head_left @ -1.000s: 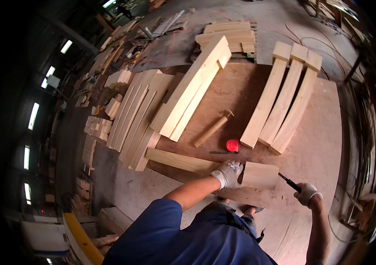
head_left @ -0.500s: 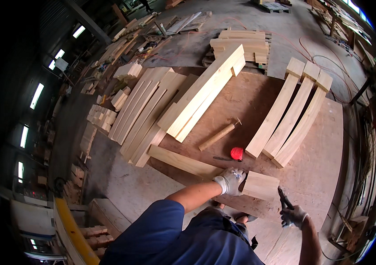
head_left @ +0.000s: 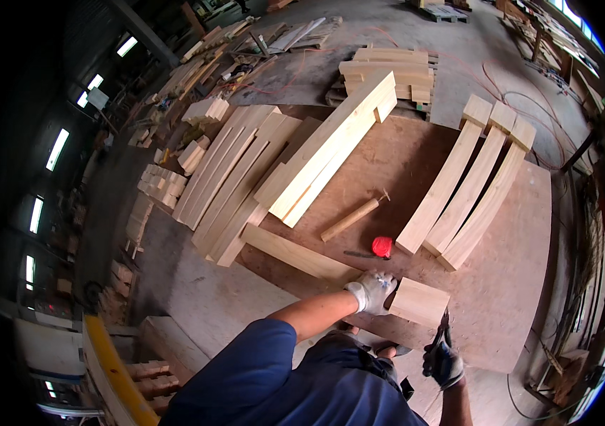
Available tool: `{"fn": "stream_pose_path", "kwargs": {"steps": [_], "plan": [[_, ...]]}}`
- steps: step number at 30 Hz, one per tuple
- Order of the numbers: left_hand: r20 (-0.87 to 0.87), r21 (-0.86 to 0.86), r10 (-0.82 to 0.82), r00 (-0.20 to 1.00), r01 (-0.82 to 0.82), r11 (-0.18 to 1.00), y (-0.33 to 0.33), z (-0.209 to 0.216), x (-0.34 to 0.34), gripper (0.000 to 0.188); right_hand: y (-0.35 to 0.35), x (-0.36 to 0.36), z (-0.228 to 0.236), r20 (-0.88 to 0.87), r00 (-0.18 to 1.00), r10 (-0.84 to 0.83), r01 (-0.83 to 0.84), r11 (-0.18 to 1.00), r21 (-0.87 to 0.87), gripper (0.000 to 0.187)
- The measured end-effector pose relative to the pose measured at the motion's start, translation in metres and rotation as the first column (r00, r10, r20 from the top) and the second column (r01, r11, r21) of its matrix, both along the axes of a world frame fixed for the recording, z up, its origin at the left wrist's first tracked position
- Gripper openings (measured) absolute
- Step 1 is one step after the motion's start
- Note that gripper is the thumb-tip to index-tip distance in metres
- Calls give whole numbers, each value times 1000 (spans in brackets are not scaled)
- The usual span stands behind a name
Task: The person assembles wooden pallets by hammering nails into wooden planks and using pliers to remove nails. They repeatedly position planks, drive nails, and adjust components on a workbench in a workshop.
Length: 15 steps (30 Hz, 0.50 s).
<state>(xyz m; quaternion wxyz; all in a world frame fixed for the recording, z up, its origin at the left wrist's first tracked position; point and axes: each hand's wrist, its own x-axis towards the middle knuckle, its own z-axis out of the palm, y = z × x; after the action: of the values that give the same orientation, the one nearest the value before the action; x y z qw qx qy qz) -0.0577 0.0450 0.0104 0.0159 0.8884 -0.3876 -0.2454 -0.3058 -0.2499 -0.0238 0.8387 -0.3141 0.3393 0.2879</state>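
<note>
My left hand (head_left: 373, 291), in a pale work glove, is closed around a long wooden beam (head_left: 299, 254) near its right end. Just right of that hand is a pale wooden block (head_left: 420, 302); the hand covers the place where beam and block meet. My right hand (head_left: 443, 363), gloved too, grips a slim dark hand tool (head_left: 445, 330), whose exact kind I cannot make out. The tool's tip is at the block's right edge; whether it touches is unclear. Beyond the block lie a red tape measure (head_left: 381, 247), a thin dark strip (head_left: 361, 254) and a wooden-handled hammer (head_left: 352, 219).
Three curved beams with end blocks (head_left: 451, 192) rest on the right of the brown work board (head_left: 498, 284). Thick boards (head_left: 331, 153) and a row of beams (head_left: 238, 170) lie at the left. A timber stack (head_left: 388, 71) stands behind, and a yellow rail (head_left: 114, 373) runs lower left.
My right hand has moved left and slightly down, bringing the dark tool closer to the block's right edge. My left hand keeps its hold on the beam.
</note>
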Motion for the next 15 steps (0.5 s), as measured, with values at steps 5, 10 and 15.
{"fn": "stream_pose_path", "kwargs": {"steps": [5, 10, 15], "plan": [[-17, -20, -38, 999, 37, 999, -1, 1, 3, 84, -9, -7, -10, 4, 998, 59, -59, 991, 118, 62], [-5, -70, -35, 999, 35, 997, 3, -3, 5, 81, -41, 5, 3, -32, 990, 139, -120, 931, 345, 60], [7, -63, -33, 999, 33, 997, 2, -5, 4, 81, -13, -6, -3, -47, 999, 8, 7, 951, 310, 65]]}}
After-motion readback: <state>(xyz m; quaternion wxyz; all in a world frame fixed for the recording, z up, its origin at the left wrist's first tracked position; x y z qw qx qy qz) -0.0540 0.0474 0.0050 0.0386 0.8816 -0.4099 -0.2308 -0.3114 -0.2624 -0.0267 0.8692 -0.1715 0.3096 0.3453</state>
